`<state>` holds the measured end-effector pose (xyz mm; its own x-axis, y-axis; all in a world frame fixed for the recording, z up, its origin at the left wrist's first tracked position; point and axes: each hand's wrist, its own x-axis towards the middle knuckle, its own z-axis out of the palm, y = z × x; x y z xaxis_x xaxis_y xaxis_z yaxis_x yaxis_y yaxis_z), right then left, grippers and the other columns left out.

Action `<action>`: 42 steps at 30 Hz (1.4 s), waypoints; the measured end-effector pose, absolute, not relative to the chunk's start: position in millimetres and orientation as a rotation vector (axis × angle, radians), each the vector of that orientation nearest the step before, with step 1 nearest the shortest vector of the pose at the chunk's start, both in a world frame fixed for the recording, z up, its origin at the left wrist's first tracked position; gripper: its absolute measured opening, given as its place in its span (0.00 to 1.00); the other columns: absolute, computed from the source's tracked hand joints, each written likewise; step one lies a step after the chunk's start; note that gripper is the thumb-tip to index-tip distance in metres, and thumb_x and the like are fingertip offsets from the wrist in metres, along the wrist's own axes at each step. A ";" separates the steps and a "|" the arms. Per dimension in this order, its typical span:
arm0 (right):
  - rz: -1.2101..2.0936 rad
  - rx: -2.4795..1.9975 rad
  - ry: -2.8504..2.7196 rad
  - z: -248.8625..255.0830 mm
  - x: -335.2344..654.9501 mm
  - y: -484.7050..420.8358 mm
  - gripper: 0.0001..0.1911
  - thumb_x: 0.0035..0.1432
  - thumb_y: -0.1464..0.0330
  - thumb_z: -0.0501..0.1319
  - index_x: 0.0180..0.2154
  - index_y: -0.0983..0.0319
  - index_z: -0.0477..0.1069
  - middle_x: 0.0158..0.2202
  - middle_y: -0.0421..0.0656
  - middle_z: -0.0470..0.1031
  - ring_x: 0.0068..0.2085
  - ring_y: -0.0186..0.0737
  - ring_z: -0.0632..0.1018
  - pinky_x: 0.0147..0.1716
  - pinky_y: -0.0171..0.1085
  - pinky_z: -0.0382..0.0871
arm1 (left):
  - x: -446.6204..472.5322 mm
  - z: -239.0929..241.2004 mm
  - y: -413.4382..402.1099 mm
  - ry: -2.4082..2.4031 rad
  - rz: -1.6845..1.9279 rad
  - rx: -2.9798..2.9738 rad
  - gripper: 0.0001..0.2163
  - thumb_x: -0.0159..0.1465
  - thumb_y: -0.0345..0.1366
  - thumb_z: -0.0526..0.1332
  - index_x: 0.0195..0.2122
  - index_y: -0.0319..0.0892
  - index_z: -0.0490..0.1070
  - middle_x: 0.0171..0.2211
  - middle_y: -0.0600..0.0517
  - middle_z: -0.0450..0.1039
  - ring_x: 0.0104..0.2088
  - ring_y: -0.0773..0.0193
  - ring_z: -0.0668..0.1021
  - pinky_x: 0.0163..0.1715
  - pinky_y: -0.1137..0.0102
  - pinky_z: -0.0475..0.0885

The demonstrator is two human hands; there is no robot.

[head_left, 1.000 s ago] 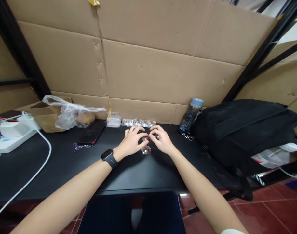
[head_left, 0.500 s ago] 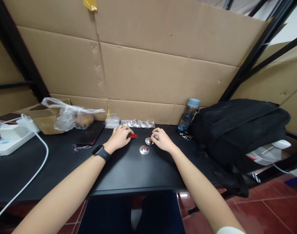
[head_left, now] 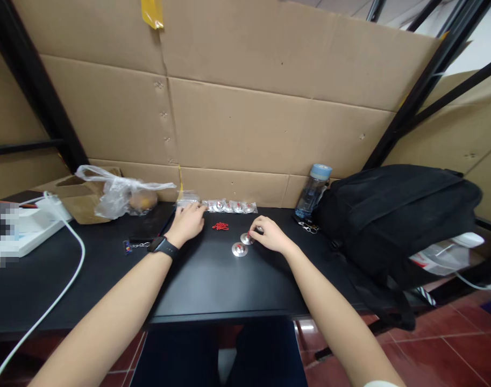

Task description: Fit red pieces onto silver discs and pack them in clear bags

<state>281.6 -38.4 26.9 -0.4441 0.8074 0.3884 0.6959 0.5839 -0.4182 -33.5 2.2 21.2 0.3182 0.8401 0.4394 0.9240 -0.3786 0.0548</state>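
Observation:
My left hand (head_left: 189, 221), with a dark watch (head_left: 163, 246) on its wrist, lies with fingers stretched out over the stack of clear plastic bags (head_left: 187, 198). My right hand (head_left: 268, 233) has its fingers curled together; a bit of silvery metal shows between them, mostly hidden. Its fingertips are at the edge of a silver domed disc (head_left: 246, 238) with a red centre. Another silver disc (head_left: 240, 249) like a small cymbal lies flat just in front. A small heap of red cords (head_left: 220, 227) rests between my hands. Several discs in clear wrappers (head_left: 230, 206) form a row behind.
To the right stand a water bottle (head_left: 312, 191) and a black backpack (head_left: 398, 220). On the left are a tied plastic bag (head_left: 114, 196), a cardboard box (head_left: 82, 199), a white power strip (head_left: 39, 231) with its cable (head_left: 78, 269), and a keychain (head_left: 128, 246). Cardboard (head_left: 237, 123) walls the desk's back.
My left hand has left the red cords and moved left and back onto the plastic bags. My right hand stays by the discs, nearly still. The view has shifted slightly.

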 end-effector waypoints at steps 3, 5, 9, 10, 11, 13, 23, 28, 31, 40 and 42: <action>0.268 -1.194 -2.262 28.8 281.4 -39.6 0.02 0.59 0.70 0.65 0.35 0.60 0.78 0.41 0.44 0.74 0.44 0.42 0.75 0.49 0.43 0.66 | -54.6 21.0 11.2 -1.756 -0.603 -2.156 0.19 0.65 0.33 0.54 0.57 0.44 0.71 0.59 0.40 0.69 0.58 0.43 0.65 0.52 0.51 0.59; 0.276 -1.198 -2.264 29.5 281.2 -40.3 0.02 0.59 0.70 0.65 0.35 0.60 0.78 0.41 0.44 0.74 0.44 0.42 0.75 0.49 0.43 0.66 | -67.1 19.0 17.4 -1.832 -0.576 -2.111 0.15 0.66 0.35 0.54 0.50 0.44 0.76 0.56 0.41 0.72 0.57 0.43 0.65 0.52 0.51 0.57; 0.281 -1.207 -2.262 30.6 280.6 -41.7 0.02 0.58 0.71 0.66 0.35 0.60 0.78 0.41 0.44 0.74 0.44 0.42 0.75 0.49 0.43 0.66 | -82.1 14.3 27.8 -1.940 -0.539 -2.095 0.13 0.65 0.38 0.54 0.38 0.44 0.80 0.48 0.41 0.77 0.52 0.43 0.68 0.50 0.50 0.56; 0.282 -1.208 -2.262 31.0 280.5 -42.1 0.02 0.58 0.71 0.66 0.35 0.60 0.78 0.41 0.44 0.74 0.44 0.42 0.75 0.49 0.43 0.66 | -83.6 13.7 29.4 -1.959 -0.528 -2.103 0.13 0.64 0.39 0.56 0.38 0.44 0.80 0.47 0.41 0.78 0.52 0.43 0.68 0.50 0.50 0.56; 0.283 -1.208 -2.263 31.4 280.4 -42.5 0.02 0.58 0.71 0.66 0.35 0.60 0.78 0.41 0.44 0.74 0.44 0.42 0.75 0.49 0.43 0.66 | -84.4 13.5 30.4 -1.968 -0.513 -2.119 0.12 0.63 0.40 0.57 0.39 0.45 0.80 0.47 0.42 0.78 0.52 0.42 0.68 0.50 0.50 0.56; 0.284 -1.206 -2.266 32.0 280.4 -43.1 0.02 0.58 0.71 0.66 0.35 0.60 0.78 0.41 0.44 0.74 0.44 0.42 0.75 0.49 0.43 0.66 | -84.7 13.7 30.7 -1.963 -0.479 -2.157 0.12 0.60 0.40 0.60 0.40 0.46 0.80 0.48 0.42 0.78 0.53 0.42 0.67 0.50 0.51 0.56; 0.296 -1.189 -2.270 31.2 281.2 -43.2 0.03 0.57 0.71 0.67 0.36 0.60 0.78 0.41 0.44 0.74 0.44 0.42 0.75 0.50 0.43 0.66 | -80.6 18.0 26.7 -1.959 -0.453 -2.128 0.14 0.61 0.41 0.58 0.44 0.46 0.80 0.47 0.41 0.79 0.51 0.42 0.70 0.49 0.52 0.56; 0.297 -1.180 -2.265 28.3 282.5 -41.3 0.03 0.58 0.70 0.67 0.36 0.59 0.78 0.41 0.44 0.74 0.44 0.42 0.75 0.49 0.43 0.66 | -78.9 17.8 25.8 -1.993 -0.442 -2.116 0.16 0.65 0.39 0.53 0.40 0.44 0.81 0.40 0.41 0.81 0.46 0.45 0.74 0.48 0.51 0.55; 0.298 -1.179 -2.264 27.1 283.0 -40.2 0.03 0.58 0.70 0.67 0.37 0.59 0.78 0.41 0.44 0.74 0.44 0.42 0.75 0.50 0.43 0.66 | -78.4 18.8 25.5 -1.980 -0.507 -2.082 0.16 0.66 0.39 0.51 0.41 0.44 0.80 0.41 0.40 0.81 0.46 0.45 0.74 0.48 0.51 0.55; 0.306 -1.177 -2.273 29.1 281.6 -41.8 0.04 0.58 0.71 0.67 0.37 0.59 0.78 0.41 0.45 0.74 0.45 0.42 0.75 0.50 0.43 0.66 | -77.9 16.1 27.4 -1.994 -0.478 -2.112 0.15 0.64 0.39 0.54 0.41 0.46 0.80 0.40 0.42 0.81 0.46 0.45 0.74 0.49 0.52 0.54; 0.307 -1.182 -2.273 30.0 281.3 -42.3 0.04 0.57 0.71 0.67 0.37 0.59 0.78 0.41 0.45 0.74 0.45 0.42 0.75 0.50 0.44 0.66 | -77.8 15.8 27.2 -1.996 -0.532 -2.082 0.16 0.66 0.38 0.52 0.40 0.45 0.80 0.40 0.42 0.81 0.46 0.45 0.74 0.49 0.51 0.53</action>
